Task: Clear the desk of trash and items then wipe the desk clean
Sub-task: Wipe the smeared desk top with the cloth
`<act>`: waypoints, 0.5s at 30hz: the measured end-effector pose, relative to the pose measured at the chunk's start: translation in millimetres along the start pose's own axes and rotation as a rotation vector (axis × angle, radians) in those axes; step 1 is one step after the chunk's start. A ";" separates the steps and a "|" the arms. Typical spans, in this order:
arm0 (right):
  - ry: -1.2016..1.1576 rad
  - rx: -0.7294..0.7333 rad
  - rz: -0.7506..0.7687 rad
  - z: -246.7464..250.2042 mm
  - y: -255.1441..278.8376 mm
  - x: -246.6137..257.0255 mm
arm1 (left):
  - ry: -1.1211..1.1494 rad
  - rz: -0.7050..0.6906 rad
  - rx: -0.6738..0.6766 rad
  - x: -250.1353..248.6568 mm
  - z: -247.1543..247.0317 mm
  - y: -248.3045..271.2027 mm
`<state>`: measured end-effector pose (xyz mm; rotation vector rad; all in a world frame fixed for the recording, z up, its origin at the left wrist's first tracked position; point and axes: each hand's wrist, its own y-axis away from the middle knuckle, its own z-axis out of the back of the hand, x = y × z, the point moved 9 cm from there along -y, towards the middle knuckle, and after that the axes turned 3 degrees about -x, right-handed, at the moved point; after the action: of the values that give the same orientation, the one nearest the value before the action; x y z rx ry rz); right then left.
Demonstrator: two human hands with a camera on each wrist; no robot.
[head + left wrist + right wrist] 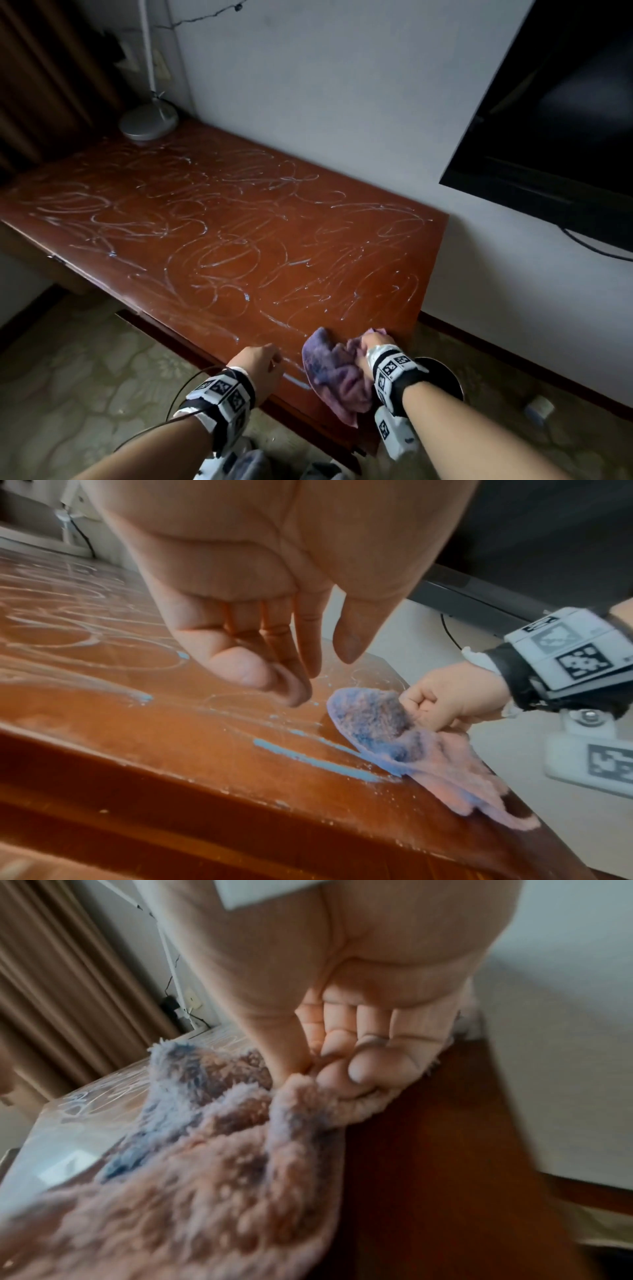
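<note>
Cloth (334, 373), fuzzy pink with blue-grey staining, lies bunched on the near right corner of the desk (212, 219), one flap hanging over the front edge. The right hand (371, 346) clutches its upper folds, fingers (363, 1069) curled tight into the pile and thumb pressed against them, knuckles bearing down on the wood. Just left of the cloth the left hand (258, 363) hovers at the front edge with nothing in it; in the left wrist view its fingers (298, 653) hang straight and loose, tips close above the surface, though whether they touch it cannot be told. Both wrists carry white camera mounts with black-and-white markers (394, 368).

A thick pale blue streak (308, 761) runs along the desk's edge between the hands, with small flecks beside it. Beyond, the whole reddish-brown top is covered in looping whitish smears (219, 246), reaching to the far left corner. There a lamp (149, 120) stands on its round grey base, its white stem rising against the wall. A dark screen (561, 130) hangs on the wall at right, a cable drooping beneath it. Patterned carpet (85, 370) lies below the desk, and brown curtains (44, 75) hang at far left.
</note>
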<state>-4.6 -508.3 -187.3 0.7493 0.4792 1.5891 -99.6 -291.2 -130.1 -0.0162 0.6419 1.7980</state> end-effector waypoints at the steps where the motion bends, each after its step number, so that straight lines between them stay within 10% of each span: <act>1: -0.016 -0.029 0.020 2.7 -7.0 5.1 | 0.001 0.004 -0.010 1.4 2.2 0.2; 15: 0.089 0.015 0.002 -26.7 27.7 31.3 | 0.047 -0.026 -0.044 13.5 30.9 2.7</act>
<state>-44.2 -479.1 -181.1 0.6928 0.5554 1.6269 -97.0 -266.4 -107.2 -0.0963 0.6331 1.7910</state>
